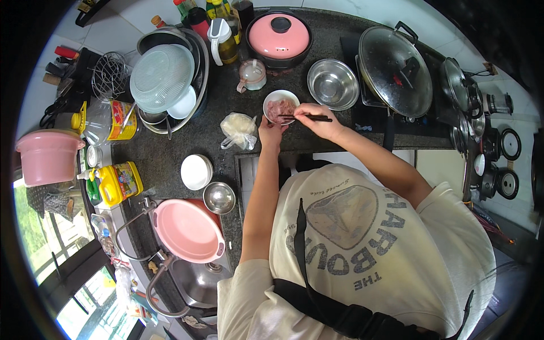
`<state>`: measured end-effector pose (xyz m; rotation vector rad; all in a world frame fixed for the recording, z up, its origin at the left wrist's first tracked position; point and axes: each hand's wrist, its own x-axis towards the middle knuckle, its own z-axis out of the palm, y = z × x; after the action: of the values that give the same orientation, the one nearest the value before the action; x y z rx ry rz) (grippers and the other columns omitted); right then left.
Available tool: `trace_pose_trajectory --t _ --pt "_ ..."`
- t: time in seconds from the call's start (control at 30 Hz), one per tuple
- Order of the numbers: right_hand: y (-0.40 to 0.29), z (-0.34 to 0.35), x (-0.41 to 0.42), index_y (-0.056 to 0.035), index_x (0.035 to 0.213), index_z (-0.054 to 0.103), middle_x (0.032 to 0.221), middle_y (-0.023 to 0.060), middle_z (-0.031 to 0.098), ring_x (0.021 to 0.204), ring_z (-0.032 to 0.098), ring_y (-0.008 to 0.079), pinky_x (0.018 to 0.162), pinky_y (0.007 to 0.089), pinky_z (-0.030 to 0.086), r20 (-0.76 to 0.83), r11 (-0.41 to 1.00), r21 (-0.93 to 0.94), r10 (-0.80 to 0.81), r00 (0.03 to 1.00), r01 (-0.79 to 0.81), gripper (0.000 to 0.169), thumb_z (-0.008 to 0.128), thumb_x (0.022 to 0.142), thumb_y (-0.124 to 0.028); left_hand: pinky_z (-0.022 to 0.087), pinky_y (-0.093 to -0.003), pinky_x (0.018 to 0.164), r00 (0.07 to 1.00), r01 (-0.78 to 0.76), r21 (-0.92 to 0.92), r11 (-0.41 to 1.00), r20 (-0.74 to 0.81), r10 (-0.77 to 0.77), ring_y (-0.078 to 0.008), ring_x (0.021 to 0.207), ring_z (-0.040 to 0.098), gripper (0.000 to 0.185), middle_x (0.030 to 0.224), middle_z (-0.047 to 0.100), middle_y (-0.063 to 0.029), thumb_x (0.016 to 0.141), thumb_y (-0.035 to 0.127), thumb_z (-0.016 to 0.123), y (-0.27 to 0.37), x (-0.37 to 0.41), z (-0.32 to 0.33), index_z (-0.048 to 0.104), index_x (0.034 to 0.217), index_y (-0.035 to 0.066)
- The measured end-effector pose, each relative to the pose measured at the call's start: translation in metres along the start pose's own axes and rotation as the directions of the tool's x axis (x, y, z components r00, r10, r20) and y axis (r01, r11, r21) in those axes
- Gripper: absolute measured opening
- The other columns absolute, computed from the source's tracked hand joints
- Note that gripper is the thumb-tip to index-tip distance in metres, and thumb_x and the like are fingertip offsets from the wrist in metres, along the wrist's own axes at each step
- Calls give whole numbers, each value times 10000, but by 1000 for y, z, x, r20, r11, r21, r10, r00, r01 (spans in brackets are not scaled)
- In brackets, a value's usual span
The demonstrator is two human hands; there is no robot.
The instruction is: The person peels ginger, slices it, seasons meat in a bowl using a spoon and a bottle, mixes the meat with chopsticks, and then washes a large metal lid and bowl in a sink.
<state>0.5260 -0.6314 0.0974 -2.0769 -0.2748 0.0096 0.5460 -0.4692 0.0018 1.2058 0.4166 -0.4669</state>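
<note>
My left hand [272, 132] grips the near rim of a small white bowl [269, 101] on the dark stone counter. Pinkish minced meat [279, 108] lies in the bowl. With my right hand [318, 121] I hold dark chopsticks [325, 118], whose tips reach into the meat. A knotted clear plastic bag [238, 129] with pale contents sits left of the bowl. Behind it stands a lidded glass seasoning jar [253, 75], and a steel basin [332, 84] is at the right.
A pink-lidded pot [278, 36] stands at the back, a lidded wok [395, 72] on the hob at right. Stacked basins and a colander [162, 78] fill the left. Nearer are white bowls [196, 171], a steel bowl [219, 198] and a pink tub [189, 229] over the sink.
</note>
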Motion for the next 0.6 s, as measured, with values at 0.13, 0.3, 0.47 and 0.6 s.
trace_pose_trajectory --t 0.13,0.3,0.47,0.6 --pt "-15 -22 10 -22 916 613 829 61 642 778 612 128 690 269 474 -49 996 8 86 995 -85 87 607 858 -86 586 -313 762 1000 13 14 1000 -27 -13 -240 965 625 477 1118 580 -144 852 -108 484 -4 3 -3 425 1310 12" --pt "-5 -39 21 -30 932 612 800 40 645 726 600 99 661 247 476 -155 991 34 133 979 -129 93 604 869 -99 588 -309 751 999 2 13 1000 -40 -2 -231 943 631 505 1113 581 -148 839 -124 488 -5 3 -2 425 1319 16" --pt "15 -18 21 -30 925 601 831 93 647 739 617 163 697 292 478 -104 976 83 212 972 -204 145 610 861 -160 586 -302 739 1000 2 22 1000 -30 -2 -219 942 631 487 1120 586 -132 839 -114 505 -1 5 3 448 1303 19" --pt "-9 -14 7 -30 916 596 823 86 638 745 621 182 696 295 480 31 994 92 53 998 -56 115 611 853 -125 582 -285 700 999 -29 -26 999 -39 28 -184 874 631 491 1023 604 -114 835 -109 496 -6 6 -3 458 1303 36"
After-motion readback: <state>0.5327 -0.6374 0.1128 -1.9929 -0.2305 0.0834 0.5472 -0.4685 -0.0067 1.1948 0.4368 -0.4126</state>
